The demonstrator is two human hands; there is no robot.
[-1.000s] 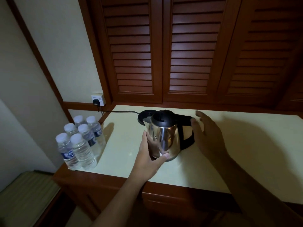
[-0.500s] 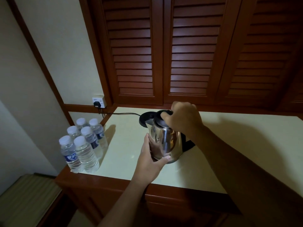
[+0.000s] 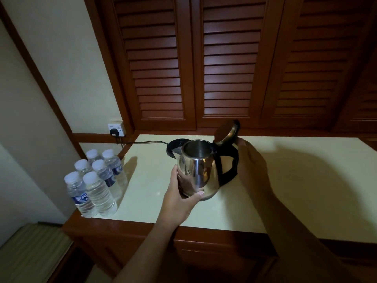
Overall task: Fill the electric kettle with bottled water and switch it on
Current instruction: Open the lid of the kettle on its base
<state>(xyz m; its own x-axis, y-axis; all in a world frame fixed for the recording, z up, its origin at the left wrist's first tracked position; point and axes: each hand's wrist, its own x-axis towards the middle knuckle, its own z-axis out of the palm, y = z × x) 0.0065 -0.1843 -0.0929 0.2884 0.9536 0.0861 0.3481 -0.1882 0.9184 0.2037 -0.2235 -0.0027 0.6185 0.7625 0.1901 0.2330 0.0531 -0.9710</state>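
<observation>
2 bare forearms; the left hand shows a short thumbnail, the right hand is dim with shadow.

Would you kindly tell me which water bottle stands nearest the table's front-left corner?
The bottle with the bright blue label; the other five stand behind or right of it.

kettle: glossy polished metal | handle: black plastic | shutters: wood

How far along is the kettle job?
Done: the lid is open and the plug is in the socket. In hand: the left hand grips the kettle; the right hand is by the lid. Left: the bottles are all capped, so pour water, close up, set the kettle on its base, switch on.
</observation>
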